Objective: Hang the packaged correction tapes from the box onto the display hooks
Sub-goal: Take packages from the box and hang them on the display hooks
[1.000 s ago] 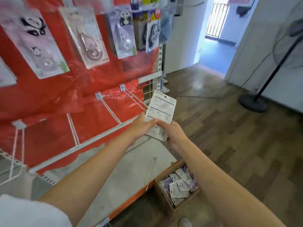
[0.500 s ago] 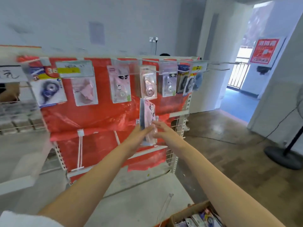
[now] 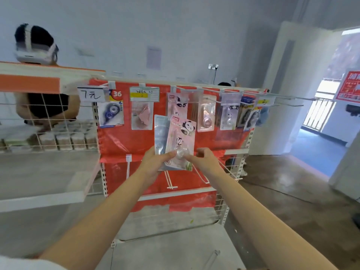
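Observation:
My left hand (image 3: 153,164) grips the bottom of a small stack of packaged correction tapes (image 3: 178,139), the front one pink with a panda print, held upright before the red display board (image 3: 124,141). My right hand (image 3: 202,160) touches the stack's lower right corner with its fingertips. Above the stack, a row of display hooks (image 3: 194,90) carries several hung packages, among them a pink panda pack (image 3: 178,103). Bare white hooks (image 3: 170,181) stick out below my hands. The box is out of view.
A white wire shelf (image 3: 48,133) with stacked goods stands to the left, a person behind it wearing a headset (image 3: 35,45). Long bare hooks (image 3: 288,98) jut out at the top right. A doorway (image 3: 321,121) opens at the right over wooden floor.
My view tilted up from the box and lower hooks to the top hook row. Both hands raised the packs, now turned front side out, to just under the hung packages.

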Available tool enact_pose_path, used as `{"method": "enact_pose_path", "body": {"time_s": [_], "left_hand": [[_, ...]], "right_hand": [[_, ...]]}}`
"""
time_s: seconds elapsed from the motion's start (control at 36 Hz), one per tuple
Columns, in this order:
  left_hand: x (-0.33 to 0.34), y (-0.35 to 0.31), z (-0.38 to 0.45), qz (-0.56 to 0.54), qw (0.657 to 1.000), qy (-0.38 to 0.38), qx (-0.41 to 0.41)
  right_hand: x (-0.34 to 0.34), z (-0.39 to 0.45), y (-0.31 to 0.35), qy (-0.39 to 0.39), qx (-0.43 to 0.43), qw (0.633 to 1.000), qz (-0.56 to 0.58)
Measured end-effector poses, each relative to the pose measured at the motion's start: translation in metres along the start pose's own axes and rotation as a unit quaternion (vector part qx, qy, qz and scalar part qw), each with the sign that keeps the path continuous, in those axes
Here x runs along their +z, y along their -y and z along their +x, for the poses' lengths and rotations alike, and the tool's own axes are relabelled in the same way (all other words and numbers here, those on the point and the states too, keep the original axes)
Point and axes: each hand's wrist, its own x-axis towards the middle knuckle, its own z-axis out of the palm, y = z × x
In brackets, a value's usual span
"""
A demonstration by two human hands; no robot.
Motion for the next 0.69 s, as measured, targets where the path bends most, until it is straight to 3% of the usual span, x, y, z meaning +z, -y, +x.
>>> {"method": "enact_pose_path", "body": {"time_s": [0.14, 0.36, 0.5, 0.69], "left_hand": [[0.008, 0.001, -0.002, 0.017, 1.0, 0.011, -0.004], [0.01, 0.013, 0.003, 0.03, 0.998, -0.03, -0.041], [0.002, 0.01, 0.004, 0.057, 0.997, -0.033, -0.037], [-0.014, 0.003, 0.003, 0.063, 0.996, -0.034, -0.049]], "right_hand": [[-0.008, -0.01, 0.002, 0.05, 0.024, 0.998, 0.038], [-0.037, -0.018, 0.0, -0.023, 0.074, 0.984, 0.157], [-0.046, -0.019, -0.004, -0.046, 0.086, 0.985, 0.14], [-0.034, -0.008, 0.006, -0.019, 0.076, 0.992, 0.095]]}}
